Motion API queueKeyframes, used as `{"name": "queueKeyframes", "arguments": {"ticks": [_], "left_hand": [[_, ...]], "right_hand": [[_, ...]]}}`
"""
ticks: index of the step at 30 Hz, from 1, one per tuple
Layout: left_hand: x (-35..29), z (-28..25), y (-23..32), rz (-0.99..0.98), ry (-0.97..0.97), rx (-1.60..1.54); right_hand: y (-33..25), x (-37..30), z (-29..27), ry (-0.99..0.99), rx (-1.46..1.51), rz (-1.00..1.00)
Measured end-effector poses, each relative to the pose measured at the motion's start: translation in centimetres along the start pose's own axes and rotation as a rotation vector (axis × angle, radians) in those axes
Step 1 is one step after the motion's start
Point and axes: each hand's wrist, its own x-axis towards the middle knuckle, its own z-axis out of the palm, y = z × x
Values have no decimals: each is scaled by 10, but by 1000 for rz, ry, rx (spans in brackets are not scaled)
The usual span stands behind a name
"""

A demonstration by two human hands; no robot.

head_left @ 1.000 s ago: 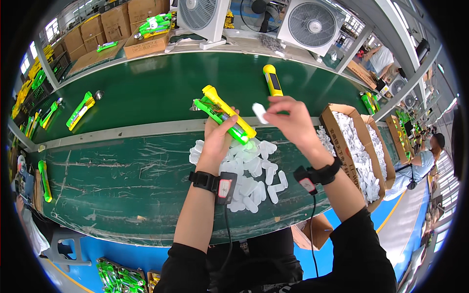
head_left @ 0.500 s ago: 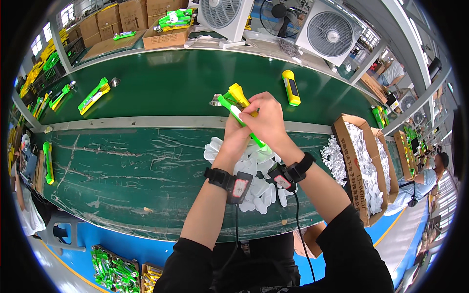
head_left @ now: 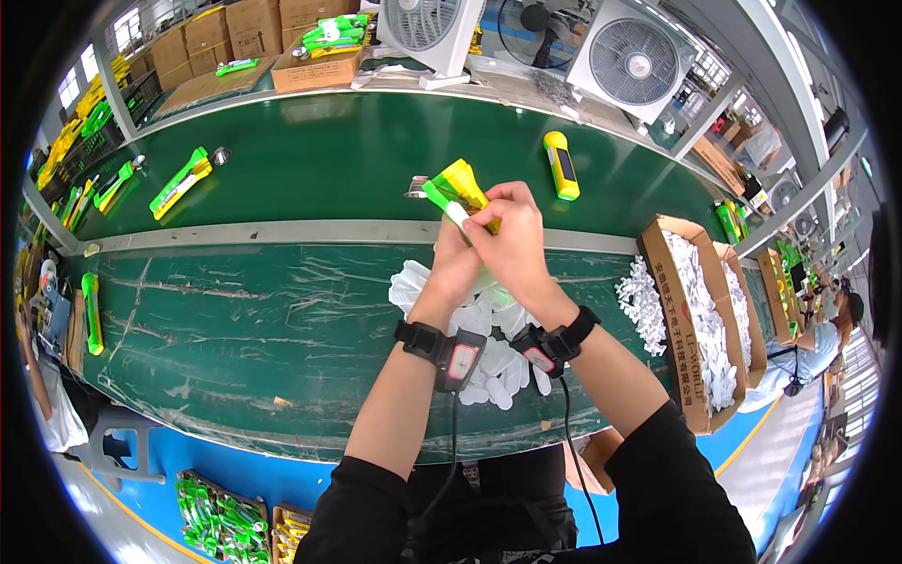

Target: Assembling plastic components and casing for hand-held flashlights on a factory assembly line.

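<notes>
Above the near edge of the belt, both hands are closed on an opened flashlight with one green and one yellow half of its casing. My left hand grips its lower end from below. My right hand pinches its side, thumb and fingertips against a small white piece on the green half. A silvery reflector sticks out at the far left of it. My fingers hide the lower part. Beneath my wrists lies a pile of translucent white oval plastic pieces on the green worktop.
A whole yellow flashlight lies on the green belt at right; opened green-yellow ones lie at left. A green casing piece rests at the worktop's left end. Cardboard boxes of small white parts stand right, beside a loose heap.
The flashlight has turned in my hands, and its yellow half shows wider beside the green. My right hand has shifted slightly; my left hand stays nearly in place.
</notes>
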Motion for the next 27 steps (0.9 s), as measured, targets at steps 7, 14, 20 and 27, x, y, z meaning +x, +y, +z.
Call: {"name": "queueKeyframes", "arguments": {"ticks": [7, 14, 20, 27], "left_hand": [[-3, -3, 5, -40, -29, -130], [-3, 5, 13, -71, 17, -193], [0, 2, 15, -127, 48, -349], [-1, 3, 8, -92, 174, -252]], "right_hand": [[2, -10, -20, 5, 119, -19], [24, -30, -47, -273, 444, 391], [13, -25, -57, -279, 557, 478], [3, -32, -46, -289, 407, 452]]}}
